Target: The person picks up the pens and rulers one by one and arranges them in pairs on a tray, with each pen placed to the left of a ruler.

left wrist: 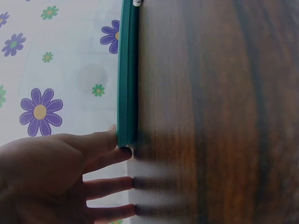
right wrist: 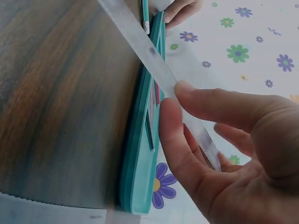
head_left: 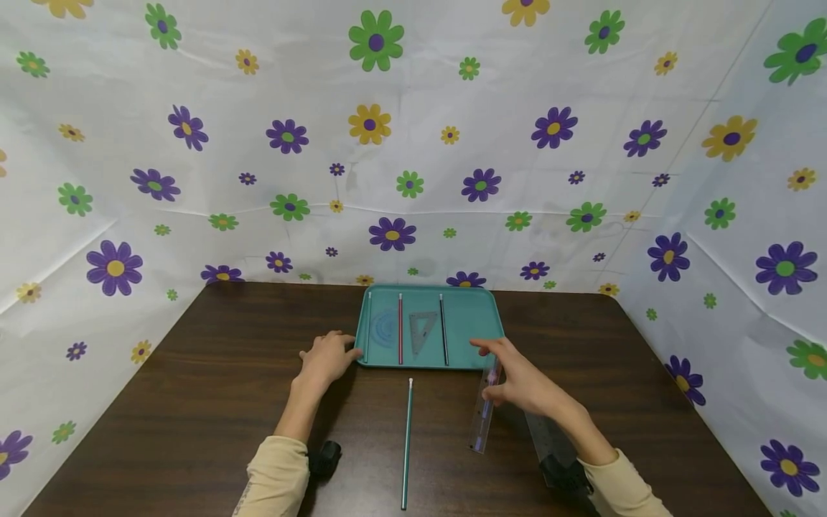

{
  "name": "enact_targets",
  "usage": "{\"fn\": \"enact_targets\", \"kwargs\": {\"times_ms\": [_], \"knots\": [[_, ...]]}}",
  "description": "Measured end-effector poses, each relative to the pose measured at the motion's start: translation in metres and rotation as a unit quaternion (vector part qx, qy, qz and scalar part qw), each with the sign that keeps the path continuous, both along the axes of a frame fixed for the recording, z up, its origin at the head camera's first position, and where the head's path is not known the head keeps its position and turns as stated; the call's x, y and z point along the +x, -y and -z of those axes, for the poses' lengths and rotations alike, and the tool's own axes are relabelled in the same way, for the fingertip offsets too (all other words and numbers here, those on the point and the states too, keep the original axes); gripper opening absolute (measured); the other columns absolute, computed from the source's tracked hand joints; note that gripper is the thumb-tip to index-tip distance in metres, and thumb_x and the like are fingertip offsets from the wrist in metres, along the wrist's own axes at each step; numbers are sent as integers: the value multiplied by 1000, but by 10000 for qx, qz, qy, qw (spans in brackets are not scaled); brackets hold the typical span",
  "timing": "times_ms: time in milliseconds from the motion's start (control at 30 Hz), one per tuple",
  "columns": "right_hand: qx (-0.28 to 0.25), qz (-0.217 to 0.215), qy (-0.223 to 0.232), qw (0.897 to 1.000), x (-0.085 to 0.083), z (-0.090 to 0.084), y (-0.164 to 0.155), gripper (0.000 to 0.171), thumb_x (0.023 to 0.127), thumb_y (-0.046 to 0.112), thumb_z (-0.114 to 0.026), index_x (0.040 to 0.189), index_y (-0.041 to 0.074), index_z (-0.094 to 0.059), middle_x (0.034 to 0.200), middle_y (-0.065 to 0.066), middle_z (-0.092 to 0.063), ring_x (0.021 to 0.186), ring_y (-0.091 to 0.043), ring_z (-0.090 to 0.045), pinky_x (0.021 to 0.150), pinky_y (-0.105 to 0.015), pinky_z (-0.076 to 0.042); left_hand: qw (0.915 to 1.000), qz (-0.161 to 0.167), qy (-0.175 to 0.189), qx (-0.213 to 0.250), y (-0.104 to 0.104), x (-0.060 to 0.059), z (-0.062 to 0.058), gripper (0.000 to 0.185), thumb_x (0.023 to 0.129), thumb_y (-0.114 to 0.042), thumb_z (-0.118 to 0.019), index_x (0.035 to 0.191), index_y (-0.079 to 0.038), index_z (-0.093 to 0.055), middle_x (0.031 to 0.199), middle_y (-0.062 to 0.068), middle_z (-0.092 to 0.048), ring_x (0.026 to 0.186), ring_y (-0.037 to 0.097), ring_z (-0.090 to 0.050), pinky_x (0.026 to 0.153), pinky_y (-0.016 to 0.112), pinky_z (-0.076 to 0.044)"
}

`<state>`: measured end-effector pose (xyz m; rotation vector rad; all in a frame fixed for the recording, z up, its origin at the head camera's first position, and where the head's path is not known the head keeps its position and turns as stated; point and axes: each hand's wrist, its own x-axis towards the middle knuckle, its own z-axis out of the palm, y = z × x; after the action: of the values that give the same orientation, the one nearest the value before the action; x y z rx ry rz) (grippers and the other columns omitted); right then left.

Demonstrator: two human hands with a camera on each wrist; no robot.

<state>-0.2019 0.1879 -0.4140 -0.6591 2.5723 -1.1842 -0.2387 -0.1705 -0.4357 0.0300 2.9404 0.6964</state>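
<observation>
My right hand (head_left: 526, 380) pinches a clear ruler (right wrist: 140, 44) between thumb and fingers, over the front right corner of a teal tray (head_left: 474, 316). The ruler slants down toward the table in the head view. At the tray's front left corner, my left hand (head_left: 326, 359) touches the rim with its thumb and index finger, the other fingers stretched toward the tabletop. Inside the tray lie a thin green pencil (head_left: 368, 327), a clear protractor (head_left: 384, 329), a red pencil (head_left: 400, 330), a clear set square (head_left: 423, 330) and a black pencil (head_left: 444, 330).
A green pencil (head_left: 407, 445) with a white tip lies on the dark wooden table (head_left: 194, 402) in front of the tray. Another clear, flat piece (head_left: 548, 434) lies partly hidden under my right forearm. A flowered sheet (head_left: 426, 143) hangs behind the table.
</observation>
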Motion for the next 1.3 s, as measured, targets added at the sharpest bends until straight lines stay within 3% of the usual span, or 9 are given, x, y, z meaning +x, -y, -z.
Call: {"fn": "enact_targets", "kwargs": {"times_ms": [233,500,767,967,1133,1300], "knots": [[-197,270,-4,9994,-4,-4,6,82,82,-5,-76,150,8,-32,138,-20,-42,82,-21,-52,60,-29,-54,10000,19,-71,-41,1,-1,1,47,99,-32,-61,138,-6,-60,151,26,-43,137,56,-35,100,85,-21],[-104,201,-418,9989,-5,-5,9,85,82,-5,-75,152,9,-30,139,-17,-40,85,-22,-48,60,-26,-47,9999,-3,-88,-51,2,-1,2,46,99,-32,-61,138,-6,-60,150,26,-44,137,56,-35,101,84,-21],[-658,157,-689,9953,-12,-5,12,95,82,-7,-72,157,20,-21,141,-18,-32,85,-22,-47,65,-26,-53,9999,12,-63,-84,1,0,1,47,99,-32,-61,138,-6,-60,151,26,-43,137,56,-35,101,84,-22],[-966,341,-665,9925,-19,-6,16,96,82,-9,-70,158,17,-16,128,-18,-41,83,-18,-52,67,-24,-53,9999,-8,-62,-90,1,-1,1,47,99,-32,-61,138,-6,-60,151,26,-43,137,55,-35,101,84,-22],[-1466,534,-425,9868,-23,-5,18,85,86,-8,-69,154,9,-20,115,-22,-54,86,-20,-61,74,-23,-56,10000,0,-32,-66,0,-1,1,47,99,-33,-61,138,-6,-60,151,26,-43,138,55,-35,101,84,-22],[-1572,1033,-712,9796,-27,-6,19,66,89,1,-71,143,3,-33,105,-22,-67,87,-22,-69,76,-24,-58,10000,-12,-33,-30,1,-1,1,48,99,-33,-61,138,-7,-59,151,25,-43,138,55,-35,101,84,-21]]}}
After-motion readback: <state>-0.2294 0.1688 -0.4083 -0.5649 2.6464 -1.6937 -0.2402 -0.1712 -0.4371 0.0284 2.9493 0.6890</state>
